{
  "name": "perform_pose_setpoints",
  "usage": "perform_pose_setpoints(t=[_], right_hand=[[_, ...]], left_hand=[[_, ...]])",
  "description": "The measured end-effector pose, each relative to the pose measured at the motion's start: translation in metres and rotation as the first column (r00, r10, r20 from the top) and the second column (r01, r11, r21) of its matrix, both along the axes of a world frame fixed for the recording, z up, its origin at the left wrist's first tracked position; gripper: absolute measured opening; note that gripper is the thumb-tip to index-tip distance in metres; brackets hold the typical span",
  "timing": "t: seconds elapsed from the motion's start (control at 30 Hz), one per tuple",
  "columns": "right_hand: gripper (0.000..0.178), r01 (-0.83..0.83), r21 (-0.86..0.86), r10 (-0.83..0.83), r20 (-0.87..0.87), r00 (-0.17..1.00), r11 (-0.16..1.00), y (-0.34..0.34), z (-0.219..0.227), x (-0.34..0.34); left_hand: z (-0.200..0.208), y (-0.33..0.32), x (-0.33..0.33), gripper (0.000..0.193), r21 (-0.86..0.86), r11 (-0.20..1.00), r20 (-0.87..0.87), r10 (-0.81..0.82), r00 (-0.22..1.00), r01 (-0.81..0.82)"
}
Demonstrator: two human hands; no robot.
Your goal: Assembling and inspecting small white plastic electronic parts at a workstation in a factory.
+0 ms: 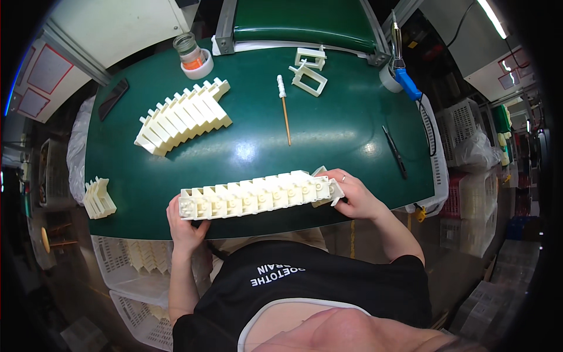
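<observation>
A long row of cream plastic frames [252, 196], fitted side by side, spans the space between my hands at the table's near edge. My left hand [186, 227] grips its left end, thumb in front. Around the right end, my right hand [354, 196] is closed, wearing a ring; the end frame there sits tilted against the others. Farther off to the left lies another curved row of cream frames [185, 117]. A short stack of the same pieces [99, 198] rests at the left edge. Two loose cream frames [309, 79] lie at the far side.
On the green table [246, 146] lie a wooden-handled stick with a white tip [284, 111], black tweezers [394, 152] and a dark phone [114, 98]. A glass jar [189, 51] stands far left. A blue-handled soldering iron [407, 83] stands far right, beside a green conveyor belt [305, 23].
</observation>
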State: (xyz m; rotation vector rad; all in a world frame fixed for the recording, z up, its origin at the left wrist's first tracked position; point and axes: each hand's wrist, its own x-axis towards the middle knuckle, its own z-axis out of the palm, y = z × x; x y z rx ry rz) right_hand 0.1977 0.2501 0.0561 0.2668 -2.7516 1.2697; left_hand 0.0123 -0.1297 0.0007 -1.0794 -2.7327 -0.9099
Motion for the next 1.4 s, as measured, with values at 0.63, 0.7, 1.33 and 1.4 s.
perform_pose_setpoints(t=[0.63,0.7,1.33,1.4], right_hand=[[0.025,0.454,-0.193,-0.487,-0.189,0.853,0.870,-0.031,-0.042,0.017],[0.026,0.385,-0.280,-0.424,-0.096,0.900,0.880,-0.035,-0.047,0.015],[0.023,0.603,-0.736,-0.209,0.566,0.798,0.309,-0.045,-0.040,0.000],[0.015,0.576,-0.778,-0.211,0.537,0.817,0.251,-0.045,-0.038,0.002]], left_hand=[[0.006,0.003,-0.001,0.049,0.006,1.000,-0.027,-0.030,0.999,0.031],[0.007,0.003,-0.001,0.049,0.009,1.000,-0.017,-0.026,1.000,0.026],[0.041,-0.013,0.027,0.039,-0.262,0.964,0.428,0.156,0.890,-0.043],[0.046,-0.025,0.036,0.021,0.125,0.991,0.088,0.032,0.996,-0.043]])
